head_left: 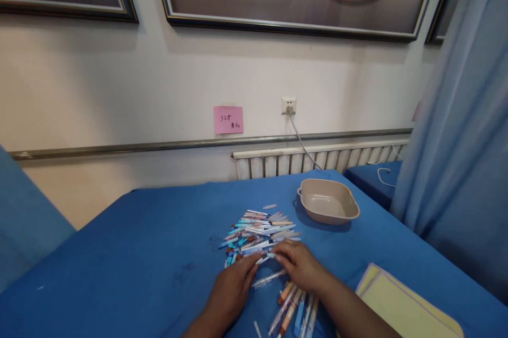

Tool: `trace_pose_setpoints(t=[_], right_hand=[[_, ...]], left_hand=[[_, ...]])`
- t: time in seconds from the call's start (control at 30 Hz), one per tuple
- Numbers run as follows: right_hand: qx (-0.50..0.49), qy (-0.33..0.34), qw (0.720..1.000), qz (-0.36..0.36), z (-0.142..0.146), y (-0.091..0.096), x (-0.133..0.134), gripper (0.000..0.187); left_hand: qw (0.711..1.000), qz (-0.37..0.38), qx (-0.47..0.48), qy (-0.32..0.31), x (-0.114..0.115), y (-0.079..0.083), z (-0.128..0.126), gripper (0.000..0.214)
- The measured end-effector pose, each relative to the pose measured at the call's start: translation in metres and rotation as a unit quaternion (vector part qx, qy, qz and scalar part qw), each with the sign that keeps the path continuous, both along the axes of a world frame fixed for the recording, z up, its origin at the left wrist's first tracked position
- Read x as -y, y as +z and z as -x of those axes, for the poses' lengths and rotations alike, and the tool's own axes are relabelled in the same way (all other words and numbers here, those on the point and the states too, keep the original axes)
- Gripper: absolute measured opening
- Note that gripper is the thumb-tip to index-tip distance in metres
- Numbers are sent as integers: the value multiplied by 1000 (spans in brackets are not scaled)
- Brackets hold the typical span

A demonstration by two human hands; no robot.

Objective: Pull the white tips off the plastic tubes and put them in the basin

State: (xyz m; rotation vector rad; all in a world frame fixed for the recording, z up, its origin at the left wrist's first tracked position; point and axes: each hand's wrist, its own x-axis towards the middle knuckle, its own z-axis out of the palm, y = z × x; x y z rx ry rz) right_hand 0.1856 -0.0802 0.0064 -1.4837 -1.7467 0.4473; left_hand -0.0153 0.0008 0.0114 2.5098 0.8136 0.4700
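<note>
A loose heap of pens and markers [260, 229] with white, blue and orange barrels lies on the blue tablecloth [151, 243]. My left hand [234, 288] and my right hand [299, 264] meet at the near edge of the heap, fingers pinched on one white pen [262, 257] held between them. A clear-barrelled pen [269, 278] lies just below the hands. Several more pens [296, 309] lie under my right wrist.
A beige shallow dish [351, 213] stands right of the heap. A yellow folded cloth [405, 309] lies at the near right. Behind the table are a radiator [273, 163], a wall socket with cable [288, 106] and a pink note [228, 119]. Blue curtain [464, 142] hangs right.
</note>
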Motion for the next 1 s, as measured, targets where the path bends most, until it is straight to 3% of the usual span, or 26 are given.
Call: trace_pose_setpoints(t=[0.37,0.5,0.67,0.83,1.0], right_hand=[[25,38,999,4,1,-1,2,20],[27,8,999,24,-9,-4,0,17],[-4,-53,998,37,1,-1,-1,13],[4,-37,999,30,25,9,3,19],[14,-23,999,41,31,8,0,22]], left_hand=[[1000,-12,-15,-10,7,9,-3,28],[1000,-10,-20,4,3,12,-1,29],[1000,8,11,-2,2,2,-2,32],[1000,8,11,6,5,-11,-4,44],[1000,-15,20,-3,5,-17,-5,54]])
